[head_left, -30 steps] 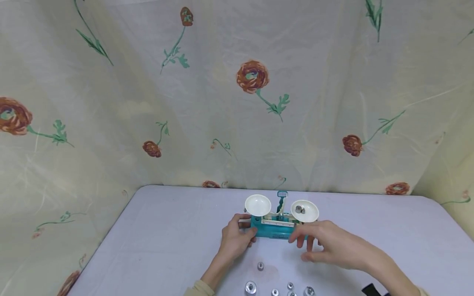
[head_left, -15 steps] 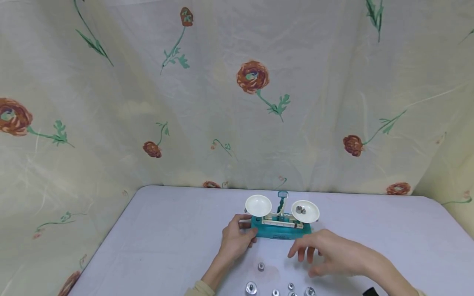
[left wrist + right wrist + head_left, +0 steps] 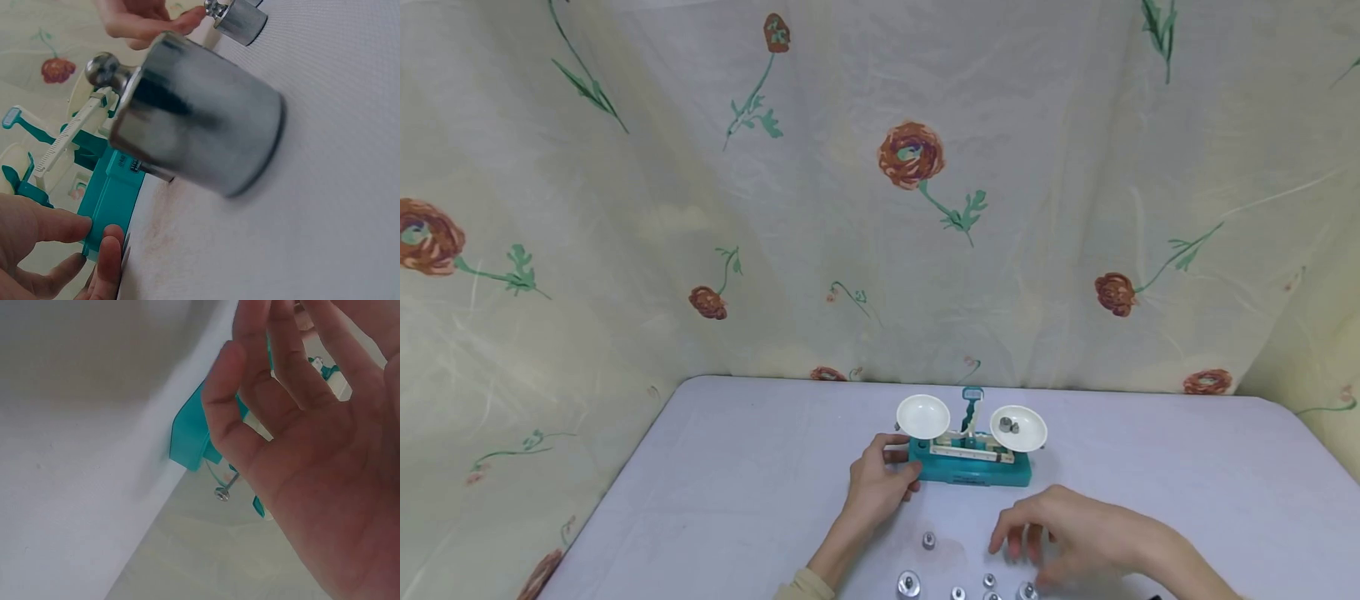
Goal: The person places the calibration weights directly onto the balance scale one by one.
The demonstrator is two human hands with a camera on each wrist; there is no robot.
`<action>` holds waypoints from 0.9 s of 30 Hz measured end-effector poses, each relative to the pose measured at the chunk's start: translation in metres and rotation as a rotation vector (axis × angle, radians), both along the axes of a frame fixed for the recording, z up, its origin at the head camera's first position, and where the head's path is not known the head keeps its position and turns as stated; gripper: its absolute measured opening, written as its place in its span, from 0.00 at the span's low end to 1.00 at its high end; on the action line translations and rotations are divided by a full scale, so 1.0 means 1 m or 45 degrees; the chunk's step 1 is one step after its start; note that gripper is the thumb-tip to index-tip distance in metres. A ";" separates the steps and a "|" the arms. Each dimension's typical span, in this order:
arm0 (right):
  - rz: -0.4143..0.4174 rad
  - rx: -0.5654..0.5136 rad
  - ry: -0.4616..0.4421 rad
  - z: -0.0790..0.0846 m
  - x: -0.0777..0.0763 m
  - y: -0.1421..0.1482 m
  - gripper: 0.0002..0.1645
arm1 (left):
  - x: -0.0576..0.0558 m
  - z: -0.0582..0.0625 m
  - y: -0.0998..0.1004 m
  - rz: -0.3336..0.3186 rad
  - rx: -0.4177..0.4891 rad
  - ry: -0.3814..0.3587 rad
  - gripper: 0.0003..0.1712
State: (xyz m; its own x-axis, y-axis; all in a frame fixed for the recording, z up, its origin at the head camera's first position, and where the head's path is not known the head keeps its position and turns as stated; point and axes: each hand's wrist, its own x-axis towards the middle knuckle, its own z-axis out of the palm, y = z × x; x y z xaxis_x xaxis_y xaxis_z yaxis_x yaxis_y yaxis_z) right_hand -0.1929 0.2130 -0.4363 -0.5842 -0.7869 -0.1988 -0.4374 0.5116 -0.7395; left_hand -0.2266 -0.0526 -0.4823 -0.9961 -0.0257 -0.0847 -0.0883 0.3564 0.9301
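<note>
A teal balance scale [image 3: 970,472] stands towards the back of the table. My left hand [image 3: 874,485] grips the left end of its base, thumb on the front face, as the left wrist view also shows. The left white pan [image 3: 922,416] holds nothing; two small metal weights [image 3: 1005,425] sit in the right pan [image 3: 1032,435], which hangs a little lower. My right hand [image 3: 1071,533] hovers in front of the base's right end, fingers loosely bent, nothing in them. Below it, near the front, several knobbed metal weights [image 3: 908,583] stand on the table.
One metal weight [image 3: 928,540] stands apart from the others, between them and the scale. In the left wrist view a big weight [image 3: 200,119] looms close to the camera. A flower-print curtain [image 3: 910,250] hangs behind the table [image 3: 737,467].
My right hand has drawn back from the scale's right end towards the front of the table, nearer the weights. The left hand and the scale stay where they were.
</note>
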 end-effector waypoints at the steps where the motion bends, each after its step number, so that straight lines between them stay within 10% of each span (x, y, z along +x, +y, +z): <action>1: -0.016 0.007 -0.027 -0.001 0.001 0.000 0.26 | 0.000 0.000 0.000 0.000 -0.001 -0.002 0.25; 27: 0.050 -0.010 -0.076 -0.011 0.008 -0.005 0.18 | 0.000 -0.001 0.000 -0.004 -0.009 -0.005 0.24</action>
